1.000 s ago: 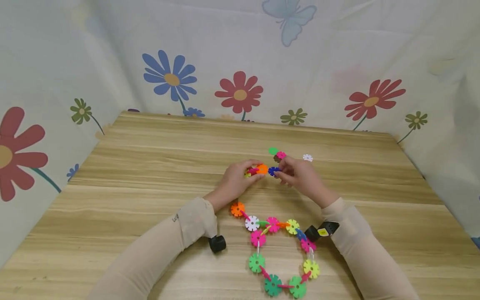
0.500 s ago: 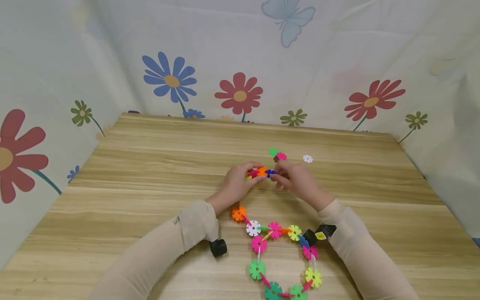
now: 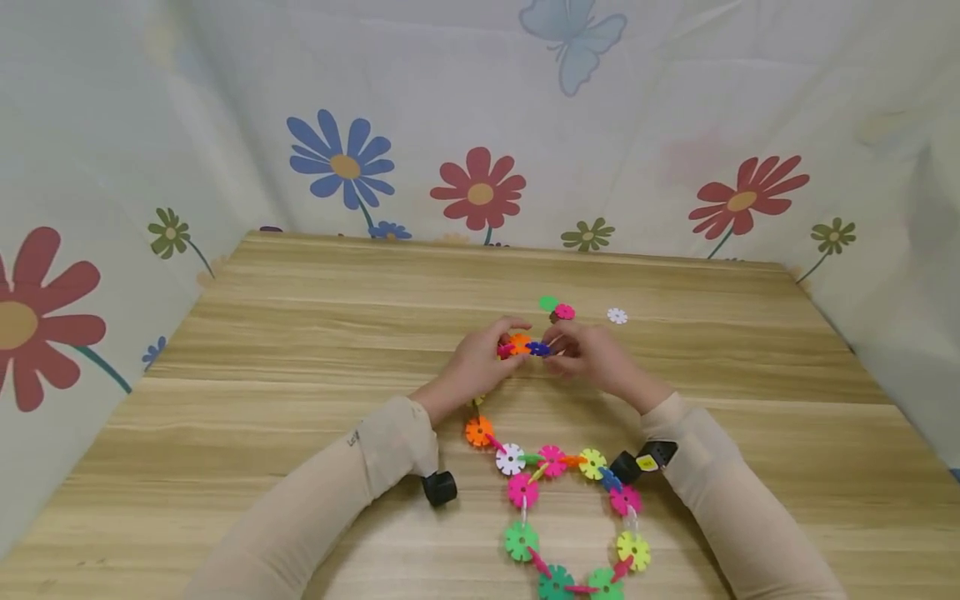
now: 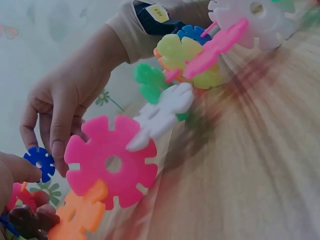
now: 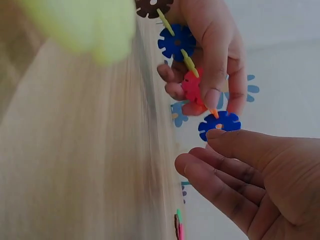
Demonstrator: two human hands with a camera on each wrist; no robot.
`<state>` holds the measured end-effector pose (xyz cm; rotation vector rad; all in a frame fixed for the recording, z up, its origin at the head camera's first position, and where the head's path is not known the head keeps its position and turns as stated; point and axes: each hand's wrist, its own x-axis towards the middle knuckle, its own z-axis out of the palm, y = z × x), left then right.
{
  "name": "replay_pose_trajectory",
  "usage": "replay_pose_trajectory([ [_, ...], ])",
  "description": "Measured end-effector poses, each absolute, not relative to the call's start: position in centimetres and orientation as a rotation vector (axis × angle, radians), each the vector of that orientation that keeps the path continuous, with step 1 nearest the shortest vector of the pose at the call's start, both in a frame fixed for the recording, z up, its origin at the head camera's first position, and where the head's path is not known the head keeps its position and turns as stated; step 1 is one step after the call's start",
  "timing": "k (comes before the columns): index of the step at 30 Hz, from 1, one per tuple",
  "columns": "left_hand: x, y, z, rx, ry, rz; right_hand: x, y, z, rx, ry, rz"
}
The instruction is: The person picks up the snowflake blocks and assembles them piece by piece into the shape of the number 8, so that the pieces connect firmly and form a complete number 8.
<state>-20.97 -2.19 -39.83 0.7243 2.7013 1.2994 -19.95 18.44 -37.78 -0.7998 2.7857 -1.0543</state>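
Note:
My left hand (image 3: pixel 476 358) grips the far end of a chain of notched plastic discs. An orange disc (image 3: pixel 520 343) and a pink disc (image 5: pixel 191 87) are between its fingers. Set edge to edge with the orange one is a dark blue disc (image 3: pixel 537 349). My right hand (image 3: pixel 596 358) has its thumb on that blue disc, pinching it, as the right wrist view shows. Behind my left thumb, the chain runs down through another blue disc (image 5: pixel 176 42) and a brown disc (image 5: pixel 154 6). My left hand hides part of the chain in the head view.
The chain leads to a ring of linked discs (image 3: pixel 521 542) on the wooden table (image 3: pixel 300 333), close to my right forearm. Beyond my hands lie loose discs: green (image 3: pixel 548 303), pink (image 3: pixel 565 311), white (image 3: pixel 617 316) and a partly covered brown one. A flowered cloth (image 3: pixel 637 100) hangs behind.
My right hand has moved the blue disc leftward, from just apart to meeting the orange disc. My left hand keeps its hold, and the ring appears slightly lower and farther right.

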Motion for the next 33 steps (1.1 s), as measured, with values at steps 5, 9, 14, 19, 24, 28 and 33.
replay_pose_trajectory([
  [5, -21.5, -2.4, -40.2, 0.693, 2.696, 1.284, -20.3, 19.3, -37.6, -0.826, 2.861, -0.990],
  [9, -21.7, -2.5, -40.1, 0.620, 2.674, 1.295, -20.9, 20.2, -37.2, -0.781, 2.909, -0.942],
  [14, -21.7, -2.6, -39.9, 0.535, 2.651, 1.332, -22.0, 21.5, -36.6, -0.633, 2.921, -0.887],
  [19, -21.6, -2.8, -39.8, 0.499, 2.693, 1.339, -23.2, 22.8, -36.2, -0.515, 2.946, -0.826],
  [24, -21.6, -2.8, -39.7, 0.488, 2.702, 1.358, -24.1, 23.9, -36.0, -0.453, 2.960, -0.767],
  [28, -21.6, -2.8, -39.7, 0.473, 2.701, 1.353, -24.9, 24.8, -35.9, -0.380, 2.963, -0.731],
  [33, -21.6, -2.9, -39.8, 0.495, 2.668, 1.368, -25.6, 26.2, -35.9, -0.291, 2.979, -0.657],
])
